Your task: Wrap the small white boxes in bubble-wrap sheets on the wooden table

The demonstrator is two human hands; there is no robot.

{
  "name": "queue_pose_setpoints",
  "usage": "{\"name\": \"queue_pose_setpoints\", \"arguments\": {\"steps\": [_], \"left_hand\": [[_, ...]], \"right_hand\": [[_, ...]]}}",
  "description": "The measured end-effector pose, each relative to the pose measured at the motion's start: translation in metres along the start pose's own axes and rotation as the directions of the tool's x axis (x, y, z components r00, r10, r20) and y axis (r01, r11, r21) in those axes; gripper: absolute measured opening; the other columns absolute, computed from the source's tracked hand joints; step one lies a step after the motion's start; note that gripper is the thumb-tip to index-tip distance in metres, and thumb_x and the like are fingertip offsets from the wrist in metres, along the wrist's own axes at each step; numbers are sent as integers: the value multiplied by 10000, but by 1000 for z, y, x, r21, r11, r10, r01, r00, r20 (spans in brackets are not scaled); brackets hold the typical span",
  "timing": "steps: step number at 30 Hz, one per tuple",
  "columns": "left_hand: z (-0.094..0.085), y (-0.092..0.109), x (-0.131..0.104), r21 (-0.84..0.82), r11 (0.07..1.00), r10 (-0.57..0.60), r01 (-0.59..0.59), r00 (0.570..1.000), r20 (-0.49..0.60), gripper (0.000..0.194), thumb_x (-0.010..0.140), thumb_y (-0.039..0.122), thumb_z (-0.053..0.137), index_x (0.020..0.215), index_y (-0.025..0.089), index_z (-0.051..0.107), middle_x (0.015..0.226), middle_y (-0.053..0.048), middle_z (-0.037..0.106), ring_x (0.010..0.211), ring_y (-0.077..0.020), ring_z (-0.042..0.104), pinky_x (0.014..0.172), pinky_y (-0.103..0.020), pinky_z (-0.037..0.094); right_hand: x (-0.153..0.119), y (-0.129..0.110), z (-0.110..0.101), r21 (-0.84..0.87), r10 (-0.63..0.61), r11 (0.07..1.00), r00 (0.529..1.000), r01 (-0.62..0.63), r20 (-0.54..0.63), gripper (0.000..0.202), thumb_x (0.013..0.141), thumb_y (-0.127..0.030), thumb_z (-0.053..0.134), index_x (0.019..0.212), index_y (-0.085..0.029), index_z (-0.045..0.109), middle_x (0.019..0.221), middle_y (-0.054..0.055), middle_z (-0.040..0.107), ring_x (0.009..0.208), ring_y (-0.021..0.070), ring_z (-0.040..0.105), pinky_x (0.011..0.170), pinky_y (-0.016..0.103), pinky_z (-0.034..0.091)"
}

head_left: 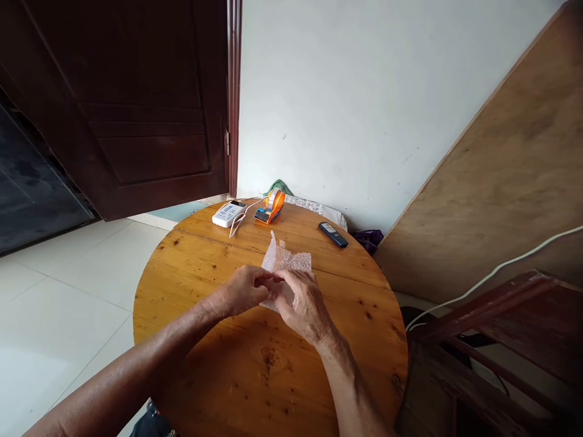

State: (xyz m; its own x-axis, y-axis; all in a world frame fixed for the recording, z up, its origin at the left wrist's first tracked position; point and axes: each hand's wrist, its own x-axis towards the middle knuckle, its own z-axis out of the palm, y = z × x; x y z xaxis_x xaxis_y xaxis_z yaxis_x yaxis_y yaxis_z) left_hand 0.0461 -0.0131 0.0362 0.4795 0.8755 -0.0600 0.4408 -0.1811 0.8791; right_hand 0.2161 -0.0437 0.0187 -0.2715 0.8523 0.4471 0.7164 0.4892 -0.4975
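Note:
A sheet of clear bubble wrap (291,261) lies on the round wooden table (214,328), its far edge crumpled and one corner sticking up. My left hand (246,290) comes in from the left, thumb and fingers pinched together at the near left part of the wrap. Over the right side of the wrap arches my right hand (304,303), its fingers curled onto the plastic and its fingertips close to those of the left. Something pale shows under the right palm; I cannot make out whether the wrap covers an object.
Toward the back stand an orange tape dispenser (271,207) and a white device (229,213) with a white cable. A dark handheld device (333,235) lies at the back right. Behind the table are a white wall (328,109) and a dark door (136,109); a wooden chair (492,328) is at right.

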Motion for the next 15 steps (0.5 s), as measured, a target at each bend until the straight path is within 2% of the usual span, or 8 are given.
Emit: {"name": "queue_pose_setpoints", "arguments": {"steps": [3, 6, 10, 13, 15], "left_hand": [[10, -4, 4, 324, 944, 87, -55, 993, -86, 119, 710, 145, 516, 613, 155, 586, 581, 34, 456, 581, -104, 415, 559, -251, 277], [16, -9, 5, 518, 848, 197, -112, 974, -111, 118, 763, 168, 555, 668, 171, 625, 713, -7, 562, 653, -131, 494, 607, -256, 342], [19, -20, 4, 601, 758, 399, -253, 909, -120, 133, 831, 197, 566, 827, 194, 699, 962, -74, 630, 870, -194, 569, 779, -301, 451], [20, -27, 3, 588, 736, 484, -336, 868, -109, 166, 864, 186, 540, 894, 184, 703, 995, -92, 632, 897, -209, 558, 811, -327, 475], [21, -31, 4, 576, 733, 508, -361, 854, -111, 173, 874, 185, 529, 917, 177, 697, 986, -96, 630, 887, -214, 548, 809, -338, 483]], "right_hand": [[1, 12, -4, -7, 150, 989, 986, -151, -74, 254, 746, -115, 498, 928, -215, 645, 944, 49, 732, 915, 220, 647, 835, 338, 431], [2, 25, -11, -53, 348, 931, 924, -360, -159, 186, 791, -206, 495, 899, -214, 646, 894, 54, 722, 859, 218, 657, 750, 314, 449], [2, 39, -23, -104, 545, 821, 825, -561, -148, 220, 819, -349, 544, 952, -208, 647, 955, 67, 715, 826, 214, 661, 724, 312, 448], [1, 45, -32, -130, 648, 746, 757, -654, -89, 296, 833, -446, 552, 974, -207, 655, 947, 73, 713, 846, 235, 667, 740, 333, 447], [-2, 47, -38, -80, 671, 736, 740, -672, -49, 350, 864, -504, 506, 983, -208, 651, 948, 84, 714, 886, 252, 669, 741, 342, 453]]}}
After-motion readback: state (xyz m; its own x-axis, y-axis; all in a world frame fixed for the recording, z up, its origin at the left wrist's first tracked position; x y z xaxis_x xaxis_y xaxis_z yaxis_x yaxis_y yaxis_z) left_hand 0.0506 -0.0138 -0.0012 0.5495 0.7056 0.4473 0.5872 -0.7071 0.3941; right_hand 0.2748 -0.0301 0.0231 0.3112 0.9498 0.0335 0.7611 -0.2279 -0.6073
